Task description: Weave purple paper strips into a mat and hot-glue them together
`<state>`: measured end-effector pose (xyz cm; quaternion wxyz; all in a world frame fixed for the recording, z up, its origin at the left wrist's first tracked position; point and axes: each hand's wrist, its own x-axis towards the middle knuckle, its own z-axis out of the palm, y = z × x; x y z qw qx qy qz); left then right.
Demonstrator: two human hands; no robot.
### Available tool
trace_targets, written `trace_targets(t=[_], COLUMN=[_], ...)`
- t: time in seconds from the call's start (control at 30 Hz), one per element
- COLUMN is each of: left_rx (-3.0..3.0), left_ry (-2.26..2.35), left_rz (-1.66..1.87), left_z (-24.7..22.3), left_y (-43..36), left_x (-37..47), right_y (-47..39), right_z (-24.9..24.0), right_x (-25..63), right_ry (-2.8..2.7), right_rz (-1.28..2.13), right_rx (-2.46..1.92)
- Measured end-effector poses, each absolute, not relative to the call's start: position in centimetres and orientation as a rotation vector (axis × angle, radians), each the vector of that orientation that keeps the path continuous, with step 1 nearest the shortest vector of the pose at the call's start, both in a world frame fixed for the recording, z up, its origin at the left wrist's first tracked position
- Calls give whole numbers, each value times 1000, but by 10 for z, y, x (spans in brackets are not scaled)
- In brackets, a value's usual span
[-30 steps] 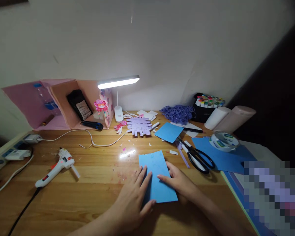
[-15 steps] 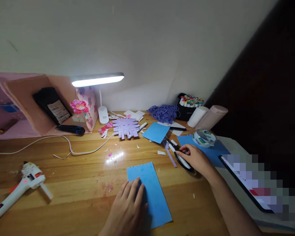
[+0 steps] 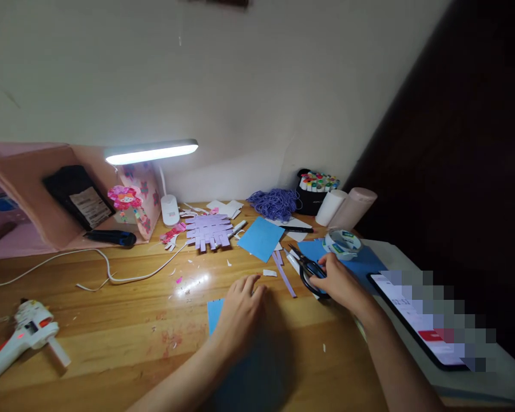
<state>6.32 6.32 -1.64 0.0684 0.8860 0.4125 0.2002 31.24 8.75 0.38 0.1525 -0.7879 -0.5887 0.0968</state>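
Note:
A pair of black-handled scissors (image 3: 305, 264) is in my right hand (image 3: 337, 281), which pinches the handles near the desk's right side. The blades are slightly apart and point up and to the left. My left hand (image 3: 240, 306) is raised over a blue sheet of paper (image 3: 215, 312), fingers loosely bent and holding nothing that I can see. The hand, forearm and their shadow cover much of that sheet. Between the hands lie a thin purple paper strip (image 3: 285, 279) and a small white scrap (image 3: 270, 273). Beyond them lies a blue paper square (image 3: 261, 238).
A woven purple paper piece (image 3: 209, 230), purple yarn (image 3: 273, 204) and markers (image 3: 320, 182) sit at the back. Tape (image 3: 343, 243) and a phone (image 3: 416, 320) are at right. A glue gun (image 3: 30, 332) lies left, near a lamp cable (image 3: 107, 269).
My left hand has lifted off the blue sheet and moved up and right toward the scissors. My right hand has shifted the scissors, turning their handles. The view has shifted slightly right.

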Motion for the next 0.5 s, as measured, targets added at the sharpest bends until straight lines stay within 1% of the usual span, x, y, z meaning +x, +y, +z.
trace_targets(t=[0.17,0.33,0.5], left_rx=[2687,2782,2849], left_ry=[1148,946,799], left_rz=[522,421,360], left_z=[-23,-16,-11], left_y=[93,100,101], left_x=[103,130,136], right_y=[85,83,85], right_z=[13,9,6], right_x=[320,320,318], right_ry=[-1659,-1705,-1760], right_rz=[186,232,245], right_rx=[-2259,-2354,-2344])
